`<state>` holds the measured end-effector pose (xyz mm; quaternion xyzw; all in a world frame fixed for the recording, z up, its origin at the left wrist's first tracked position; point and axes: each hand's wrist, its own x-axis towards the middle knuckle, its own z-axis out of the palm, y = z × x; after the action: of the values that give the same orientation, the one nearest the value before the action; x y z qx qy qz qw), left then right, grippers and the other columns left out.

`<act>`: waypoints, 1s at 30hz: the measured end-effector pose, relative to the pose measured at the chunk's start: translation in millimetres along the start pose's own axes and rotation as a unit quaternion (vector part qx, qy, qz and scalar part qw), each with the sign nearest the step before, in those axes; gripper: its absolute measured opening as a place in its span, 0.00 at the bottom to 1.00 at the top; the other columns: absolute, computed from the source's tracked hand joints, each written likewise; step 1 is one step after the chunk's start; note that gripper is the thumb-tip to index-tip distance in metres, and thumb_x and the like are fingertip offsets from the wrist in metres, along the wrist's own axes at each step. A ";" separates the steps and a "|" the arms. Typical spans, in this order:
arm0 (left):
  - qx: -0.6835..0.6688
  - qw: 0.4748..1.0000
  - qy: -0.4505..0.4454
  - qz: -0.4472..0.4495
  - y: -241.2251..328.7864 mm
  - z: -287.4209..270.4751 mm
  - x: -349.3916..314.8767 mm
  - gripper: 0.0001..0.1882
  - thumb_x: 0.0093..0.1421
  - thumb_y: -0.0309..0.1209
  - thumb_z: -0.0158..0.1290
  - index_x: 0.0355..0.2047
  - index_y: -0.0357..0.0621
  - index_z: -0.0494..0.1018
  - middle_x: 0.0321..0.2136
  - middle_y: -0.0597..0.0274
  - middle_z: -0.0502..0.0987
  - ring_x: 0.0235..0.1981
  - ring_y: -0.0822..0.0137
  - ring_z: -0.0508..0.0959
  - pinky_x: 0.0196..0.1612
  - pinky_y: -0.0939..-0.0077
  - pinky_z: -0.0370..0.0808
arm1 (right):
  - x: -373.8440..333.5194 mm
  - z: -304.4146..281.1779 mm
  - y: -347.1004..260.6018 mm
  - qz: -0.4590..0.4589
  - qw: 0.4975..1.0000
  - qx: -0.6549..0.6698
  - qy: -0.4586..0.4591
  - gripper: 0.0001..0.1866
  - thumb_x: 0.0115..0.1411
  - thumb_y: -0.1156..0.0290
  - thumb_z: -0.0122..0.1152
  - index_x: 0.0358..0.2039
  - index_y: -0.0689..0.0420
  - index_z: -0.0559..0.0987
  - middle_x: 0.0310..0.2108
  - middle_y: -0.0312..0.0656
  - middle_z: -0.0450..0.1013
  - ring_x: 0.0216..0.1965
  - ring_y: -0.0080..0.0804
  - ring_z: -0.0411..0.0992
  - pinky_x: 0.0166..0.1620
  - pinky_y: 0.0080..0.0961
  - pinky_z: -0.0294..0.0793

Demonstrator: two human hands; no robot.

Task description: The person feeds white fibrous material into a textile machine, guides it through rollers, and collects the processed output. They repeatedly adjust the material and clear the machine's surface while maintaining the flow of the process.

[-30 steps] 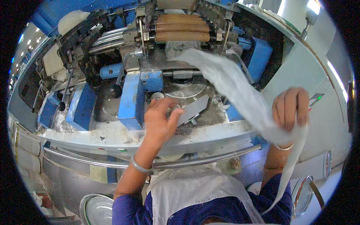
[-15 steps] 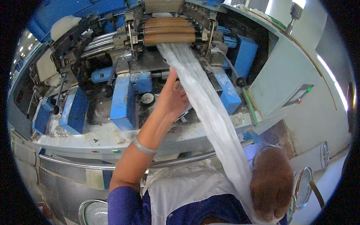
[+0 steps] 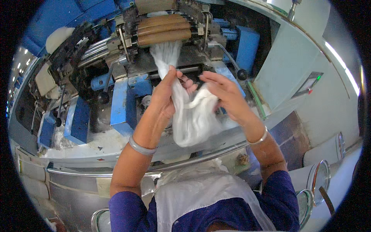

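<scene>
A loose white band of cotton-like fibre (image 3: 191, 127) comes out beneath the brown rollers (image 3: 164, 36) of the machine. It narrows where my left hand (image 3: 166, 91) is closed round it, thumb on top and fingers curled behind. Below that hand the band sags in a soft loop, then rises to the right. My right hand (image 3: 228, 94) grips the loop's upper right part, with its fingertips pointing toward the left hand. The lower folds of fibre are blurred, and part of the right hand's grip is hidden.
Blue metal blocks (image 3: 123, 104) and a black-knobbed lever (image 3: 242, 74) flank the rollers. A curved metal rail (image 3: 96, 173) crosses in front of me. To the right stand a pale cabinet with a small control panel (image 3: 307, 85) and round metal-rimmed cans (image 3: 320, 181).
My right hand has come up from the lower right to beside the left hand. The long stretched band is now gathered into a hanging loop, and my left hand has closed on it.
</scene>
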<state>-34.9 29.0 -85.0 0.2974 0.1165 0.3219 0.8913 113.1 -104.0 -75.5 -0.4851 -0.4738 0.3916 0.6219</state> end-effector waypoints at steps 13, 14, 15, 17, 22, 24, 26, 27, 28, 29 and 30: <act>0.070 0.992 -0.031 0.102 32.7 -28.4 14.4 0.20 0.70 0.45 0.35 0.26 0.49 0.65 0.29 0.56 0.75 0.45 0.52 0.76 0.55 0.55 0.69 | -7.6 47.9 48.6 -0.044 0.862 -0.456 -0.217 0.17 0.61 0.57 0.57 0.33 0.60 0.78 0.27 0.48 0.73 0.28 0.25 0.72 0.34 0.31 0.70; 0.058 0.993 -0.006 0.107 34.4 -29.1 13.1 0.20 0.70 0.46 0.35 0.27 0.48 0.65 0.27 0.57 0.74 0.45 0.53 0.76 0.56 0.53 0.69 | -20.8 42.7 48.7 -0.047 0.860 -0.454 -0.226 0.16 0.61 0.58 0.57 0.35 0.60 0.77 0.28 0.47 0.73 0.28 0.26 0.72 0.34 0.32 0.71; 0.037 0.996 0.007 0.085 35.5 -29.4 10.7 0.18 0.68 0.45 0.40 0.28 0.48 0.67 0.27 0.58 0.75 0.45 0.52 0.76 0.56 0.50 0.68 | -36.1 37.0 49.1 -0.045 0.856 -0.462 -0.227 0.16 0.62 0.58 0.57 0.37 0.60 0.77 0.29 0.46 0.74 0.29 0.27 0.72 0.35 0.34 0.71; 0.018 0.998 0.025 0.049 34.3 -29.2 3.3 0.15 0.66 0.44 0.46 0.30 0.47 0.69 0.26 0.59 0.75 0.42 0.53 0.76 0.55 0.47 0.69 | -65.8 13.2 52.4 -0.044 0.928 -0.244 -0.277 0.19 0.62 0.54 0.55 0.36 0.61 0.75 0.28 0.48 0.75 0.28 0.35 0.73 0.35 0.37 0.72; 0.060 0.996 0.071 0.010 26.8 -26.0 -9.9 0.12 0.64 0.43 0.50 0.36 0.48 0.71 0.21 0.63 0.73 0.29 0.60 0.76 0.50 0.50 0.73 | -147.3 -78.2 101.9 0.311 0.841 -0.152 -0.416 0.21 0.66 0.53 0.50 0.36 0.63 0.74 0.29 0.41 0.74 0.32 0.24 0.70 0.37 0.32 0.70; 0.074 0.995 0.066 -0.017 24.5 -26.3 -12.6 0.11 0.65 0.41 0.49 0.39 0.48 0.71 0.19 0.65 0.71 0.27 0.62 0.76 0.49 0.53 0.74 | -178.4 -104.0 138.3 0.349 0.812 -0.294 -0.364 0.22 0.67 0.53 0.47 0.38 0.62 0.75 0.31 0.45 0.75 0.35 0.30 0.72 0.40 0.35 0.70; 0.095 0.993 0.046 -0.044 21.6 -27.8 -13.6 0.11 0.66 0.39 0.48 0.42 0.46 0.69 0.18 0.65 0.70 0.27 0.61 0.75 0.49 0.53 0.74 | -210.2 -111.8 174.4 0.235 0.831 -0.401 -0.308 0.23 0.68 0.52 0.43 0.40 0.62 0.75 0.32 0.48 0.75 0.36 0.35 0.73 0.42 0.38 0.70; 0.106 0.990 0.060 -0.065 19.7 -28.7 -13.7 0.12 0.65 0.41 0.49 0.43 0.50 0.71 0.20 0.66 0.71 0.27 0.63 0.76 0.45 0.55 0.76 | -215.4 -108.7 195.0 0.211 0.862 -0.361 -0.285 0.28 0.69 0.49 0.34 0.51 0.62 0.71 0.43 0.53 0.72 0.47 0.42 0.71 0.51 0.38 0.68; 0.103 0.991 0.043 -0.075 17.9 -29.3 -11.7 0.13 0.65 0.41 0.49 0.44 0.49 0.71 0.20 0.66 0.71 0.27 0.63 0.76 0.45 0.55 0.76 | -219.6 -100.0 213.8 0.273 0.890 -0.256 -0.260 0.29 0.69 0.49 0.35 0.53 0.62 0.70 0.47 0.51 0.71 0.51 0.42 0.69 0.54 0.36 0.66; 0.101 0.991 0.030 -0.085 15.5 -29.9 -9.8 0.13 0.65 0.41 0.49 0.45 0.48 0.71 0.20 0.66 0.71 0.27 0.62 0.76 0.45 0.55 0.76 | -220.7 -90.2 229.4 0.353 0.892 -0.149 -0.240 0.30 0.69 0.48 0.37 0.56 0.61 0.69 0.51 0.49 0.69 0.54 0.42 0.66 0.57 0.33 0.63; 0.104 0.989 0.032 -0.095 13.2 -30.4 -7.9 0.14 0.65 0.41 0.49 0.45 0.48 0.71 0.20 0.65 0.71 0.27 0.62 0.76 0.44 0.56 0.75 | -219.4 -78.4 242.3 0.429 0.879 -0.047 -0.204 0.31 0.69 0.48 0.38 0.58 0.61 0.68 0.56 0.48 0.68 0.58 0.41 0.64 0.60 0.31 0.61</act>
<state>-59.7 45.9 -101.1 0.3657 0.2059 0.2312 0.8777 128.8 -276.0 -363.9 -0.5789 -0.3540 0.6875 0.2587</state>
